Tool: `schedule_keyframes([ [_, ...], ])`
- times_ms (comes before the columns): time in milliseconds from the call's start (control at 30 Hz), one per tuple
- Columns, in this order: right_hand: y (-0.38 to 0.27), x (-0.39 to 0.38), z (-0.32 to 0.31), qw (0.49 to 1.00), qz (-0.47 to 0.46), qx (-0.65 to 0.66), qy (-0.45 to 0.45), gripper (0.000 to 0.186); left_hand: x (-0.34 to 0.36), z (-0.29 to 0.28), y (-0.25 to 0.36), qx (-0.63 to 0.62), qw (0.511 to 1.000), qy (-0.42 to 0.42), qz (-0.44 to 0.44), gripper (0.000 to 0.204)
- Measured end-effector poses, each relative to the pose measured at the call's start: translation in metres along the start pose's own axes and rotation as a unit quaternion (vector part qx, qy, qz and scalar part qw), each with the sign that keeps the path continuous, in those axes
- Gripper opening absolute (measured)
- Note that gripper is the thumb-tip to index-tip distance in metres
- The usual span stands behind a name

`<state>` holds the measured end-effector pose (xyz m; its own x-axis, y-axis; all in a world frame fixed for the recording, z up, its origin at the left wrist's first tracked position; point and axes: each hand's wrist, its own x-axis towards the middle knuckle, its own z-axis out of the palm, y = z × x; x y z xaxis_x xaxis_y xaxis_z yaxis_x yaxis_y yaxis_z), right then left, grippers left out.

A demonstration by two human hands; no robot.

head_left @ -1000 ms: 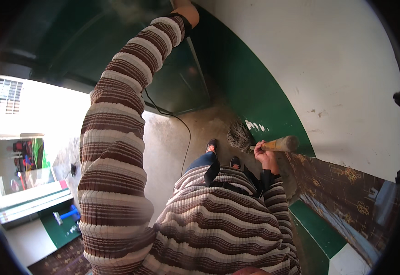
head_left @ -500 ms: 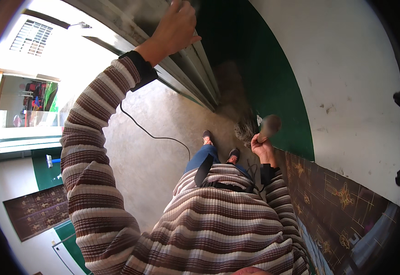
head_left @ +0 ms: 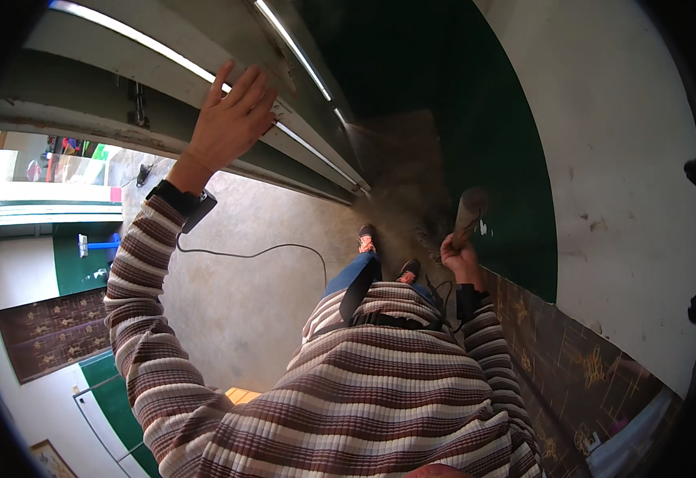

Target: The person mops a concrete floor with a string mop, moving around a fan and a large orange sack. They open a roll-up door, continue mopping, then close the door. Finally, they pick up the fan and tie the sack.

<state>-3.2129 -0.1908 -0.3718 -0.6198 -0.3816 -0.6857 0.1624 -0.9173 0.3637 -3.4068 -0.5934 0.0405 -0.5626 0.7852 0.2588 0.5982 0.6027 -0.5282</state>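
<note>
My left hand (head_left: 231,119) lies flat, fingers out, on a pale metal door panel (head_left: 316,151) with bright strips of light along its seams, at the upper left. My right hand (head_left: 458,253) grips a wooden mop handle (head_left: 470,217) by the green lower wall, right of my body; its end points up toward the camera. The grey mop head (head_left: 429,237) is dim and partly hidden behind it.
A black cord (head_left: 268,251) loops over the concrete floor (head_left: 236,319) near my feet (head_left: 368,239). The green and white wall (head_left: 515,183) rises at right, above dark patterned panels (head_left: 587,366). At left are a window (head_left: 37,159) and a blue-handled tool (head_left: 97,247) on the wall.
My left hand has come down and leftward from the top edge as the door panels swung into view, covering much of the bright opening. My right hand still holds the mop, now more in shadow.
</note>
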Motion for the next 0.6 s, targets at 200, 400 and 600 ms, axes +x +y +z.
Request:
schedule_keyframes([
  [200,0.016,0.009,0.002,0.998,-0.024,-0.033,0.048,0.012,-0.060,-0.003,-0.031,0.033,0.998,-0.040,-0.021,0.037],
  [400,0.015,0.019,0.018,0.995,0.006,-0.031,0.097,0.016,-0.104,-0.001,-0.046,0.056,0.993,-0.067,-0.081,0.038],
  [600,0.015,0.023,0.018,0.993,0.019,-0.024,0.112,0.016,-0.128,0.013,-0.042,0.062,0.976,-0.078,-0.195,0.032],
])
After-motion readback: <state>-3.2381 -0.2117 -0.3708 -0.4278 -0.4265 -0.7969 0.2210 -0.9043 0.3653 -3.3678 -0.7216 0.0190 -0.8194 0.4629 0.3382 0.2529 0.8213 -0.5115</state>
